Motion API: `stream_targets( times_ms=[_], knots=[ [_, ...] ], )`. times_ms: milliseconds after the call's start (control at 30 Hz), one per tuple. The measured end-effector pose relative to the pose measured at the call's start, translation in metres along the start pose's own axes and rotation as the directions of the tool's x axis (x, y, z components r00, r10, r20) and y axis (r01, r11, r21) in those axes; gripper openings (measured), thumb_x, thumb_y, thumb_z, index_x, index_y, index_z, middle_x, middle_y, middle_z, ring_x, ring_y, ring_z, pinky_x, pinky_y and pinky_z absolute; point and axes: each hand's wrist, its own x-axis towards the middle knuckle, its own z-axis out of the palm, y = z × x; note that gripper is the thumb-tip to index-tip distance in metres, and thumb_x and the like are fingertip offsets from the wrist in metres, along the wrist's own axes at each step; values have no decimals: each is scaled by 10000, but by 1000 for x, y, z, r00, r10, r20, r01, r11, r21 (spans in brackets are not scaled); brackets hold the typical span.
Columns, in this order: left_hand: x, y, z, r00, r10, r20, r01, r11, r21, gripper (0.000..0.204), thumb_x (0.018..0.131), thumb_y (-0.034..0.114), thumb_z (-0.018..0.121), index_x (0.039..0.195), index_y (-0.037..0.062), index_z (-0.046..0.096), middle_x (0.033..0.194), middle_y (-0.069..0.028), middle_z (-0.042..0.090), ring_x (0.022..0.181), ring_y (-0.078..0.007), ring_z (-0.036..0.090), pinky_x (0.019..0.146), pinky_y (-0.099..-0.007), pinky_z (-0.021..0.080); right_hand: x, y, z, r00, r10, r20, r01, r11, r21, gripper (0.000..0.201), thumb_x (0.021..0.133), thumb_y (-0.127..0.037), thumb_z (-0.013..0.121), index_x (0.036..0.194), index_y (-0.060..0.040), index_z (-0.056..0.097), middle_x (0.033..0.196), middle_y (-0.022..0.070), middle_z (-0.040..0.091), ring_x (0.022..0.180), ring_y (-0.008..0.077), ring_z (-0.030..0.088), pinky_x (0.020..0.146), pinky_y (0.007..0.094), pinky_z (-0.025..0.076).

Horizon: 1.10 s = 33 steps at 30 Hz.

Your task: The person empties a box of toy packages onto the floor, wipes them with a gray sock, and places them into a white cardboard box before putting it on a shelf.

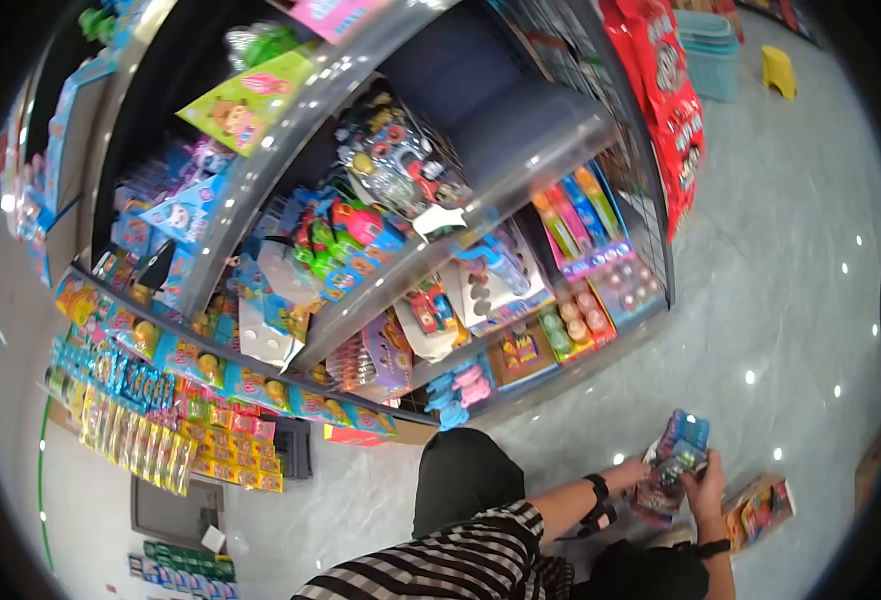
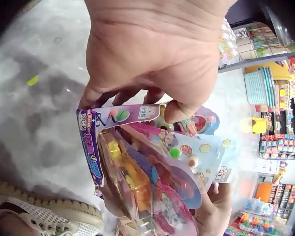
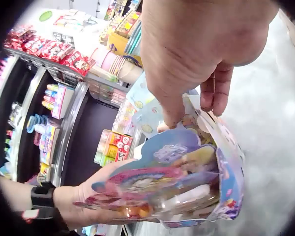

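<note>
A purple-edged display box [image 2: 91, 152] holds several toys on cards with clear blisters [image 3: 187, 196]. My left hand [image 2: 152, 54] grips its edge, the thumb over the rim and the fingers curled behind; in the right wrist view my left hand [image 3: 96, 189] lies along the toy cards' near side. My right hand [image 3: 201, 49] pinches a light-blue printed packet [image 2: 201, 152] at the box's open side; its far fingers are partly hidden. In the head view both hands, left [image 1: 636, 475] and right [image 1: 703, 485], hold the bundle low over the floor.
Shelves of toys [image 1: 521, 330] stand ahead, with red snack bags [image 1: 666, 110] hanging at their end. Another box of colourful packets [image 1: 759, 512] sits on the floor beside my right hand. A shoe [image 2: 49, 216] shows below the box. Teal baskets [image 1: 706, 55] stand farther off.
</note>
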Motion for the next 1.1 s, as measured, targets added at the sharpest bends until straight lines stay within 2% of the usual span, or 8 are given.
stream_targets(
  times_ms=[400, 667, 800, 900, 967, 1000, 1067, 1100],
  knots=[
    [61, -58, 34, 984, 169, 52, -176, 959, 220, 520, 925, 96, 529, 1419, 153, 377, 1244, -109, 591, 1086, -200, 577, 922, -346, 469, -39, 2, -26, 987, -148, 66, 162, 907, -389, 414, 661, 1, 716, 1025, -53, 526, 1109, 175, 500, 850, 392, 584, 691, 438, 495],
    [36, -35, 48, 984, -137, 114, 126, 987, 98, 464, 904, 248, 581, 1351, 191, 471, 1038, -74, 636, 879, -140, 649, 603, -299, 532, -52, 16, -28, 977, -193, 94, 215, 869, -445, 226, 644, 35, 614, 849, -57, 590, 1048, 163, 526, 913, 388, 566, 752, 447, 483],
    [19, -20, 45, 992, 63, 108, -89, 963, 254, 373, 906, 334, 572, 1183, 85, 596, 924, -67, 687, 783, -161, 653, 625, -313, 512, -52, 1, -32, 957, -282, 62, 277, 837, -471, 182, 665, 18, 587, 832, -49, 617, 1039, 159, 547, 903, 370, 569, 750, 431, 490],
    [0, -10, 40, 956, 289, 60, -288, 869, 402, 466, 867, 330, 600, 1273, 102, 566, 1138, -136, 658, 1055, -221, 607, 914, -359, 456, -57, 2, -42, 980, -178, 86, 198, 888, -414, 235, 659, 15, 643, 882, -45, 602, 1064, 176, 542, 949, 399, 560, 774, 448, 481],
    [32, -55, 28, 953, 297, -53, -205, 767, 607, 446, 844, 324, 615, 1204, 60, 598, 1125, -134, 661, 1033, -221, 616, 862, -367, 479, -64, -10, -55, 969, -235, 75, 245, 892, -380, 245, 695, -50, 636, 939, -48, 614, 1048, 180, 558, 942, 395, 561, 793, 453, 477],
    [-37, 18, 38, 991, 136, -9, -94, 727, 680, 325, 845, 238, 584, 1091, 32, 633, 1064, -154, 669, 977, -230, 625, 819, -386, 488, -66, -12, -62, 981, -165, 99, 191, 903, -384, 328, 710, -97, 656, 1027, -30, 603, 1024, 202, 579, 949, 408, 564, 799, 460, 477],
    [36, -66, -5, 950, 244, 195, -295, 491, 820, 214, 846, 119, 509, 957, -12, 638, 934, -183, 665, 856, -252, 625, 766, -395, 497, -64, 8, -59, 997, -74, -38, 52, 909, -414, 319, 788, -173, 679, 1040, 0, 588, 897, 221, 591, 869, 415, 567, 766, 465, 478],
    [-5, -22, 12, 981, 190, -29, -124, 743, 658, 244, 872, 141, 506, 1003, -25, 628, 944, -157, 675, 840, -244, 626, 745, -380, 502, -61, 9, -66, 996, 31, -89, -58, 947, -315, 318, 822, -236, 692, 979, 11, 567, 849, 209, 589, 774, 379, 573, 690, 443, 469]
  ],
)
